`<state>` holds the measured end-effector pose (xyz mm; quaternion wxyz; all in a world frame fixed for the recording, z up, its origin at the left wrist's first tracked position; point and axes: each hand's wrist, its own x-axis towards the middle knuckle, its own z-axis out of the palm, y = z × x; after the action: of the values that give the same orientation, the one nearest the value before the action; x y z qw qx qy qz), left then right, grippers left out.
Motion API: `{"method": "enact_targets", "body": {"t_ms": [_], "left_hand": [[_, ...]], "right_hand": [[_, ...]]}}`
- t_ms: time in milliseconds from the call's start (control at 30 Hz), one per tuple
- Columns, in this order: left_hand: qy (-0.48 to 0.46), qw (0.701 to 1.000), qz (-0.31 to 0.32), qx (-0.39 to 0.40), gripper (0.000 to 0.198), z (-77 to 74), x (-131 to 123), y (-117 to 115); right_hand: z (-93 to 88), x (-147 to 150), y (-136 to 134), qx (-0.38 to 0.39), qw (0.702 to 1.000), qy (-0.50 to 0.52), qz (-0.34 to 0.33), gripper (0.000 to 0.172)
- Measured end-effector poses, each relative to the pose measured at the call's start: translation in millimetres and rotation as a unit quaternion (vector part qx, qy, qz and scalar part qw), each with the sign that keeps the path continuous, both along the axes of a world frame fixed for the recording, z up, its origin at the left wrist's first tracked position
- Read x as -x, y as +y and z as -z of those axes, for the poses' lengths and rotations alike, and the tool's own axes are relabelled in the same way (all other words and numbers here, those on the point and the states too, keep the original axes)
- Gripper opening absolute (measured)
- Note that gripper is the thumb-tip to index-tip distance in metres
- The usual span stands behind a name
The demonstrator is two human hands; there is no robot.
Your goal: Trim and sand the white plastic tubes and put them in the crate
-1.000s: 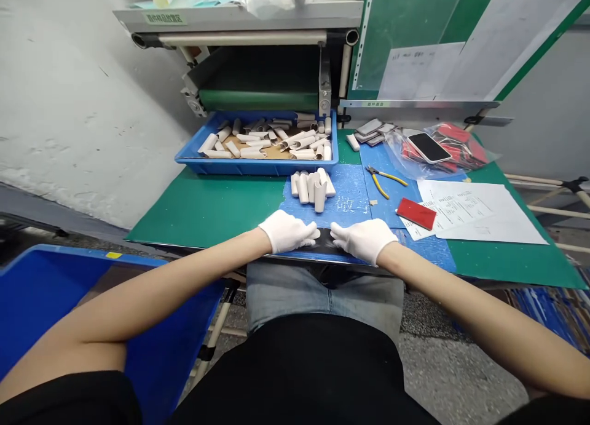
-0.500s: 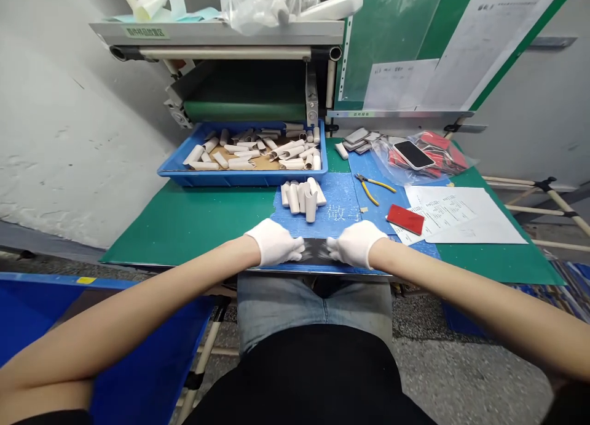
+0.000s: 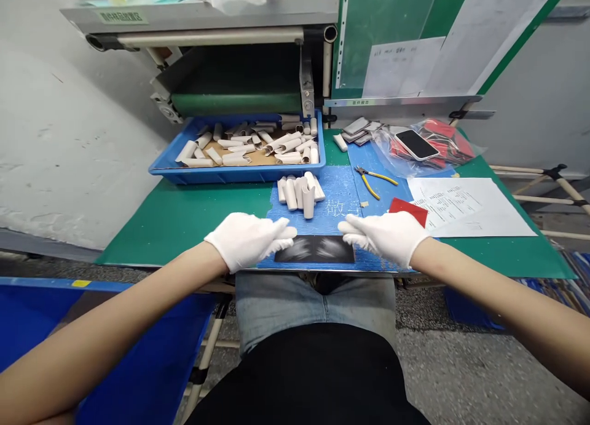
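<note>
LEFT: white-gloved left hand [image 3: 246, 240], open, empty, just beside sheet | RIGHT: white-gloved right hand [image 3: 385, 237], open, empty, just beside sheet | SHEET: flat black rectangular sheet [image 3: 316, 249], between hands, on blue mat [image 3: 334, 188], at green worktop's [image 3: 184, 222] front edge | BEYOND: cream paper tubes [image 3: 295, 193]

**Green-matted workbench [image 3: 184, 222] standing loaded with work**
A blue tray [image 3: 237, 177] of white rolls [image 3: 239, 145] is sitting upper centre, a blue mat [image 3: 338, 194] is carrying a black sheet [image 3: 316, 250] lower centre, and yellow-handled pliers [image 3: 380, 177], a plastic bag [image 3: 385, 145] and printed papers [image 3: 470, 206] are lying right
</note>
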<state>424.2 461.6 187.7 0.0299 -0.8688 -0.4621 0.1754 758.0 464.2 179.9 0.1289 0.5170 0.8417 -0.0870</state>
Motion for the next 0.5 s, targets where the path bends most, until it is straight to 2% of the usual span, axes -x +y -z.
{"method": "enact_targets", "body": {"t_ms": [67, 167, 300, 333, 400, 500], "left_hand": [[-0.004, 1.0, -0.025, -0.015, 0.056, -0.8, -4, 4], [0.015, 0.997, -0.077, 0.016, 0.04, 8.4, -4, 10], [0.004, 0.991, -0.116, 0.066, 0.054, 24.6, 5, 9], [-0.005, 0.991, -0.111, 0.07, 0.057, 27.6, 6, 7], [-0.019, 0.996, -0.074, 0.055, 0.058, 32.2, 1, 3], [-0.041, 0.999, 0.004, 0.005, 0.06, 37.4, -20, -1]], "right_hand": [[6.7, -4, 1, -0.014, 0.999, 0.011, 0.033, 0.054], [24.1, -9, 2, 0.033, 0.996, 0.038, 0.08, 0.045], [38.4, -14, -5, 0.104, 0.983, 0.11, 0.104, 0.058], [38.0, -12, -7, 0.12, 0.98, 0.134, 0.091, 0.06], [33.5, -1, -12, 0.139, 0.978, 0.15, 0.047, 0.053], [26.0, 29, -12, 0.084, 0.994, 0.075, 0.005, 0.057]]}}
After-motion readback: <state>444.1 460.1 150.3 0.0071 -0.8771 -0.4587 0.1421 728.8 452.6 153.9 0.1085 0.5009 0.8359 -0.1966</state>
